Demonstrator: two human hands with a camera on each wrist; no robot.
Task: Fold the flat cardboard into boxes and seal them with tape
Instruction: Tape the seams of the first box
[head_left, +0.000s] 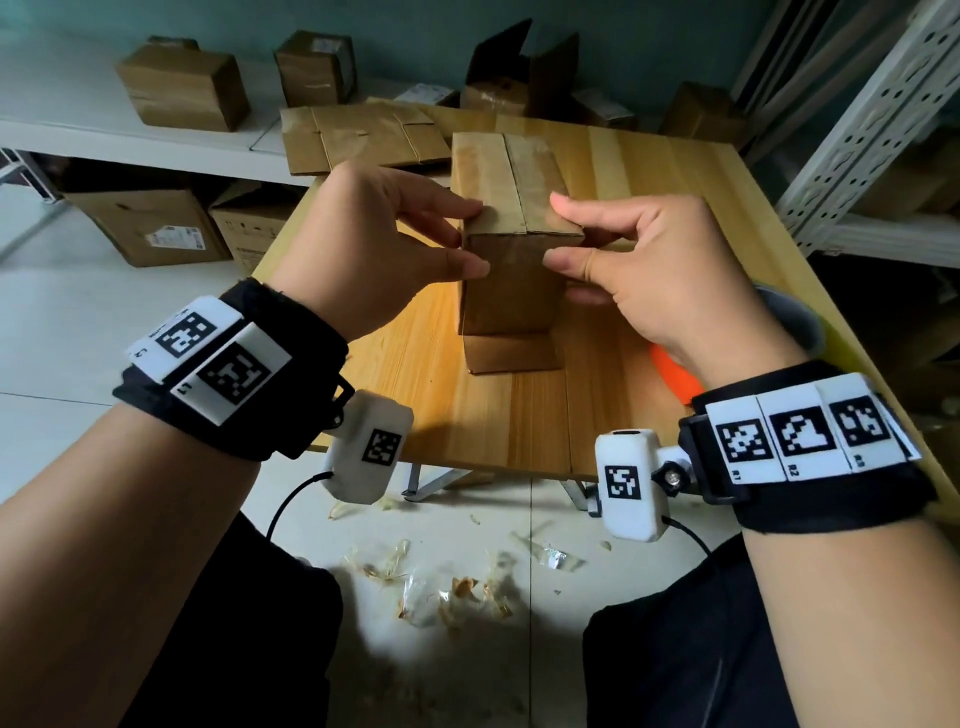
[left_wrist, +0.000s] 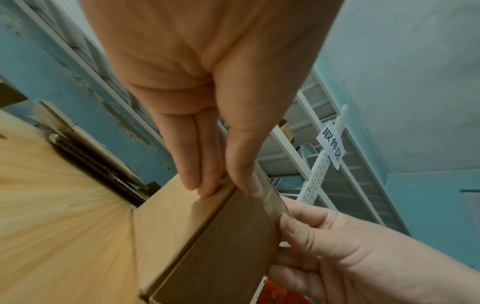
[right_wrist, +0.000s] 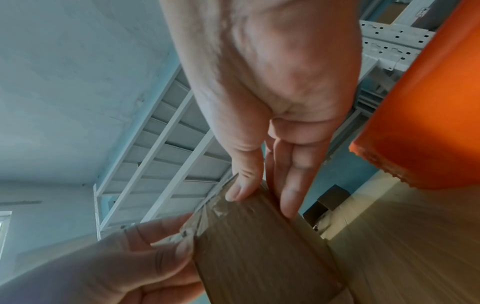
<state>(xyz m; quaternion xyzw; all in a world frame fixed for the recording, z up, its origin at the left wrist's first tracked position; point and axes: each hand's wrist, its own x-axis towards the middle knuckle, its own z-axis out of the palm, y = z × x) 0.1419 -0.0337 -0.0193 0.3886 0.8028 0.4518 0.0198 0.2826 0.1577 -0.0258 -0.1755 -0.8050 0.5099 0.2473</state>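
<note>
The box (head_left: 511, 228) lies on the worktop (head_left: 649, 171) between the two hands, its long axis running away from the person, the top seam between its two flaps running the same way. The near end face stands upright toward the person, with one flap splayed flat on the worktop below it. The left hand (head_left: 384, 244) holds the near left top corner, fingers (left_wrist: 202, 160) flat on the top and thumb pressed on the end face; the right hand (head_left: 634, 260) mirrors it at the near right corner, thumb on the end face and fingers curled round the side. Both hands thus pinch the box, equally near, one on each side of the seam. In the wrist views a clear strip of tape (right_wrist: 207, 214) shows along that near top edge under the thumbs; I judge the coming move is to press it down over the edge, so what matters is that the edge runs crosswise between the thumbs. Count: one box in hand, one flat cardboard sheet (head_left: 363, 137) beyond it on the worktop, two hands. An orange tool (head_left: 672, 371), probably the tape dispenser, lies under the right wrist. Several other boxes sit on the shelf and floor behind, about eight, though some are partly hidden.
</note>
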